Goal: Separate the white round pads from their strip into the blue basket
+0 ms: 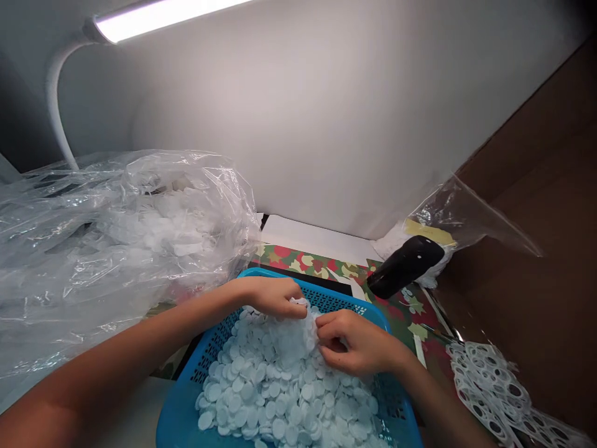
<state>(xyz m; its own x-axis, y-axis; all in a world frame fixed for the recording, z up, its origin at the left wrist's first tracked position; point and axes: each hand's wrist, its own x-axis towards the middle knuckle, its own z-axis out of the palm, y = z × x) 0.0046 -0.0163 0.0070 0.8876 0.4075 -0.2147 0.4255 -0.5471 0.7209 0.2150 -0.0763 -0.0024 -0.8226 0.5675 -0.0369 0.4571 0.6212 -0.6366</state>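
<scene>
A blue basket with perforated sides holds many small round white discs. Over the far part of the pile, a thin, crumpled, translucent white piece, possibly a small bag or sheet, hangs between my hands. My left hand reaches over from the left, its fingers closed on the upper edge of this piece. From the right, my right hand pinches the other side with thumb and fingertips. What exactly lies between the fingertips is partly hidden.
A large clear plastic bag of white scraps fills the left. At right stand a black cylindrical object, a clear bag and white strips with round holes. A lamp shines above the patterned tabletop cover.
</scene>
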